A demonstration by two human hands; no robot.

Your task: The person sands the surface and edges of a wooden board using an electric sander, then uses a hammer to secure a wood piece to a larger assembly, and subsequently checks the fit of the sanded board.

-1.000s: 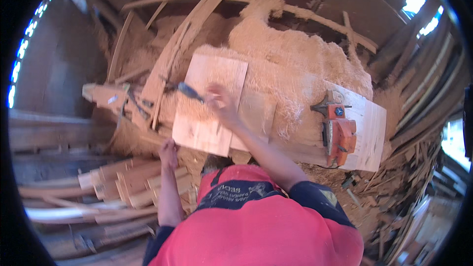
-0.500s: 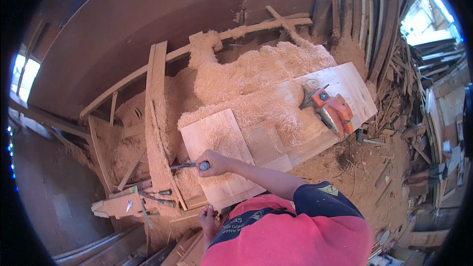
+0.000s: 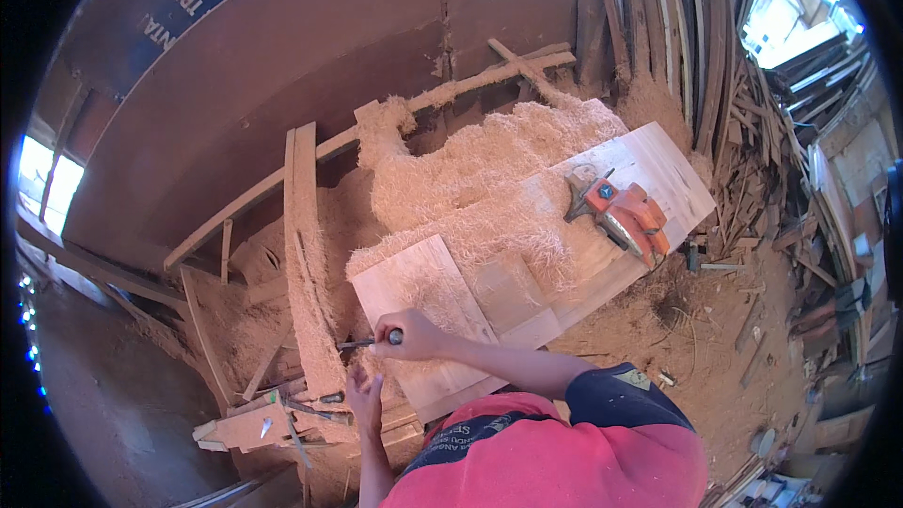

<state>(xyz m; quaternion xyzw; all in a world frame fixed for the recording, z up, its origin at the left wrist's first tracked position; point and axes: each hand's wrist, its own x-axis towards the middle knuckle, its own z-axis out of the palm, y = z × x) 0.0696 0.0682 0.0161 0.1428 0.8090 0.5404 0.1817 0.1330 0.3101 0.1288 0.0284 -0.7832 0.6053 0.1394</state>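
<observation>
My right hand (image 3: 411, 334) is closed around a chisel (image 3: 396, 336). The round grey end of its handle shows at the fist, and its dark blade points left past the edge of the pale wooden panel (image 3: 451, 372). Just below it, my left hand (image 3: 365, 397) is raised with its fingers apart and holds nothing. Its fingertips are close to the right fist; whether they touch the chisel I cannot tell. The panel lies in front of me, strewn with wood shavings.
An orange electric hand planer (image 3: 632, 216) rests on a wide board (image 3: 673, 169) at the right. Shavings (image 3: 489, 165) are heaped behind. Several dark-handled tools (image 3: 329, 406) lie on a wood block (image 3: 246, 428) at the left, beside a long plank (image 3: 301, 198). Timber (image 3: 701, 56) leans at the far right.
My left hand has come up from beside my body to just below the right hand, its fingers now spread. The right hand keeps hold of the chisel. The whole view has shifted slightly.
</observation>
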